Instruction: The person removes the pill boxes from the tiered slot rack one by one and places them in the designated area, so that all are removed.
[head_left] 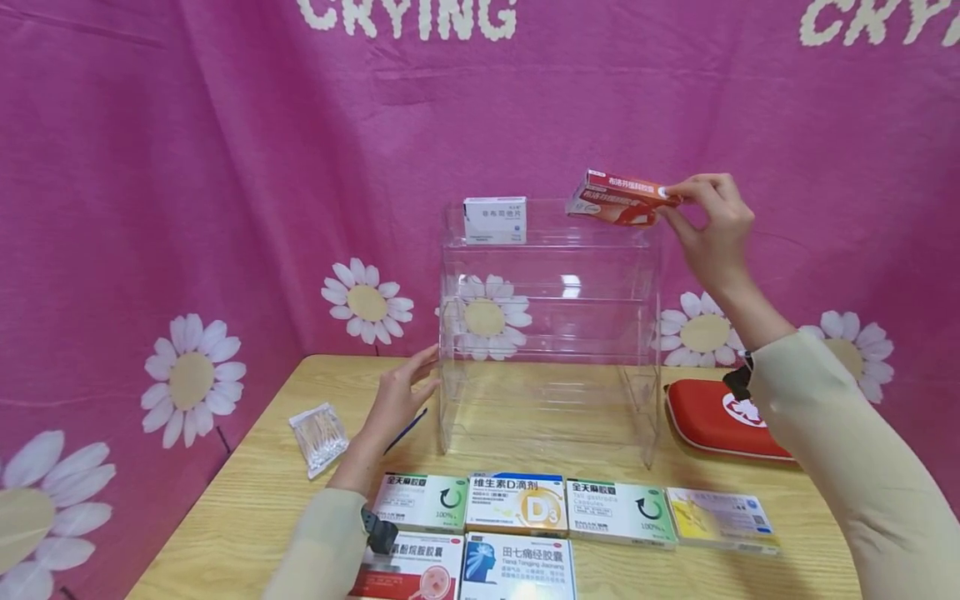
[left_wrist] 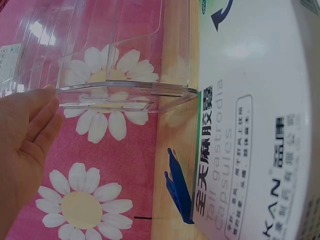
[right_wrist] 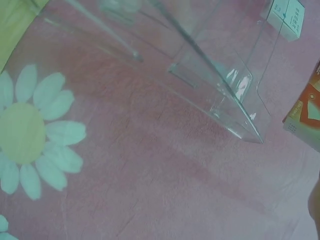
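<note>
A clear acrylic tiered rack (head_left: 555, 245) stands on the table, with a white medicine box (head_left: 495, 221) on its top tier at the left. My right hand (head_left: 716, 229) pinches a red medicine box (head_left: 618, 198) by its right end, tilted over the top tier's right side. In the right wrist view, only a corner of that red box (right_wrist: 307, 112) shows at the right edge. Low on the rack's left side, my left hand (head_left: 397, 396) has its fingertips at the panel edge, fingers fairly straight. The left wrist view shows this hand (left_wrist: 27, 125) beside the rack's edge too.
Several medicine boxes lie in front of the rack, among them a vitamin D box (head_left: 517, 504) and a blue-and-white box (head_left: 517, 567). A cotton swab pack (head_left: 320, 439) and blue tweezers (left_wrist: 179, 187) lie left; a red first-aid case (head_left: 705, 417) sits right. Behind hangs a pink curtain (head_left: 262, 167).
</note>
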